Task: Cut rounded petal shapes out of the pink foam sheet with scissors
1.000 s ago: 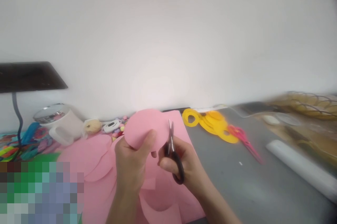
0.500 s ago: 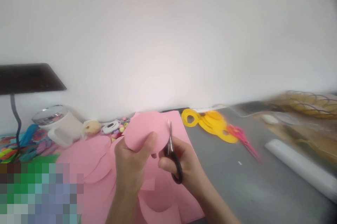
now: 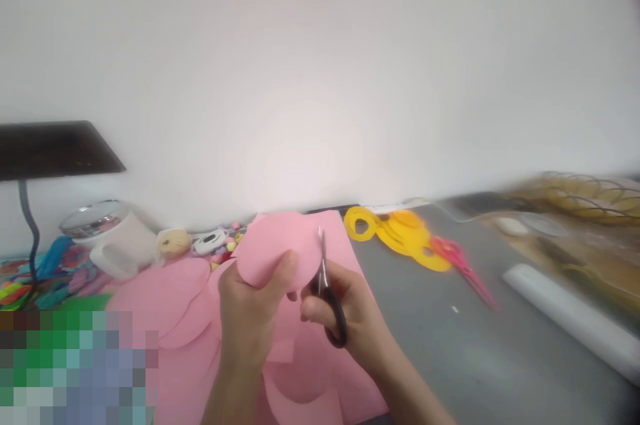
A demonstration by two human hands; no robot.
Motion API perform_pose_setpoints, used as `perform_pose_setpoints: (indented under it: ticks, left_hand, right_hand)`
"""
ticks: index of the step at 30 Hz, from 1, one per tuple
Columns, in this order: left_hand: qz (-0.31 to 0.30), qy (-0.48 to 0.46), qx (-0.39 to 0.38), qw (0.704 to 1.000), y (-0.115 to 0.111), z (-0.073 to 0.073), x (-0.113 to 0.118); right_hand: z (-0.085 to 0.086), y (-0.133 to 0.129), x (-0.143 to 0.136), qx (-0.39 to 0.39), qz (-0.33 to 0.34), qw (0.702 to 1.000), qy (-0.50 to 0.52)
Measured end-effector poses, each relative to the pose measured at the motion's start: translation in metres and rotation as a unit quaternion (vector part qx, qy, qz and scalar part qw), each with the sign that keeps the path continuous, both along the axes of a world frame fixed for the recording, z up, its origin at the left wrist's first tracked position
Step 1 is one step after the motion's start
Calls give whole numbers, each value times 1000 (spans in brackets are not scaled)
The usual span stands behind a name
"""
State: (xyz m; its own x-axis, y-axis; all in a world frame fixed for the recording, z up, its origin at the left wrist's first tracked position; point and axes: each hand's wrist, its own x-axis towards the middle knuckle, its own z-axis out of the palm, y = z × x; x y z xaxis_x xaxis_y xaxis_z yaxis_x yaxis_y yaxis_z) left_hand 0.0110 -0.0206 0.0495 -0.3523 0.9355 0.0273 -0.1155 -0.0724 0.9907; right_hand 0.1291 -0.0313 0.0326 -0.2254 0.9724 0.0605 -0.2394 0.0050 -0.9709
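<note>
A rounded piece of pink paper (image 3: 270, 245) is pinched in my left hand (image 3: 253, 305), with the thumb lying across its face. My right hand (image 3: 345, 305) grips scissors (image 3: 336, 322) with black handles, fingers wrapped round the loops. The scissor blades point up at the paper's right edge and are slightly apart. Beneath both hands lie larger pink sheets (image 3: 350, 372), and more curved pink pieces (image 3: 160, 298) overlap to the left.
Yellow paper rings (image 3: 360, 224) and pink scissors (image 3: 465, 272) lie on the grey table (image 3: 430, 358). A white roll (image 3: 570, 318) is at right. A white mug (image 3: 123, 245), small toys and coloured bundles stand or lie at left.
</note>
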Motion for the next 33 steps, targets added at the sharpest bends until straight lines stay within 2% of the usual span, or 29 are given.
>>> perform_pose_setpoints:
  ticks: [10,19,25,33]
  left_hand:
    - [4,7,-2,1000,-1,2,-1]
    - [-14,21,-8,1000,0,0,-5]
    - [14,-25,15,999,2,-1,-3]
    - [16,-41,26,999,2,0,0]
  right_hand:
    - [0,-1,-1,2,-9,1000,-10]
    - [2,-1,-2,-11,-4,1000,25]
    - [1,-3,-2,-11,11,999,48]
    - [1,-4,-3,-12,28,999,46]
